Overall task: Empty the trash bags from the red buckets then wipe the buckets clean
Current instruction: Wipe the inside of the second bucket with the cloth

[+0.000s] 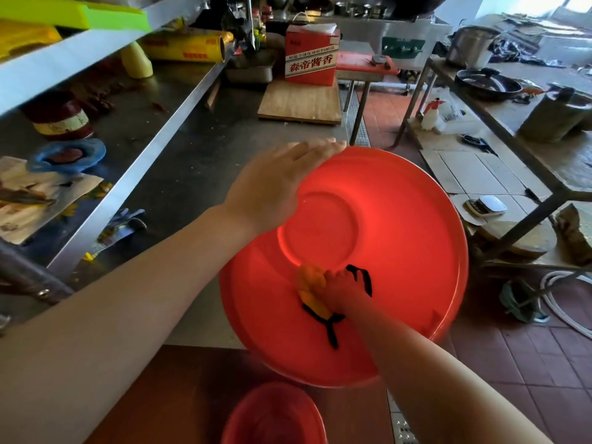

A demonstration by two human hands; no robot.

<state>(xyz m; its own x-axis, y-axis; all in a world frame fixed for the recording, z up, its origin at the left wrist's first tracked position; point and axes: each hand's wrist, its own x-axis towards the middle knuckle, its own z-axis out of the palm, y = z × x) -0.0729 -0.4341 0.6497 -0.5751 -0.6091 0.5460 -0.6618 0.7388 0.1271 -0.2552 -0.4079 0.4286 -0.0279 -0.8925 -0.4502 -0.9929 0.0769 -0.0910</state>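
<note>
— Steadying anything with your left hand (272,190)?
— Yes, it lies flat, fingers straight, on the far left rim of the red bucket (400,238), which tilts against the steel bench (192,174) edge, mouth toward me.
— And inside?
— My right hand (344,288) grips a yellow cloth (309,288), pressed to the bucket's inner wall.
— Anything lower?
— A second red bucket (275,415) below.

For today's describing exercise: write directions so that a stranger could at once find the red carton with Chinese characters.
Start at the long steel counter running along the left. At its far end lies a pale wooden board, and the red carton stands on it. Unlike the red buckets nearby, it is square-sided, with a white band bearing red characters.
</note>
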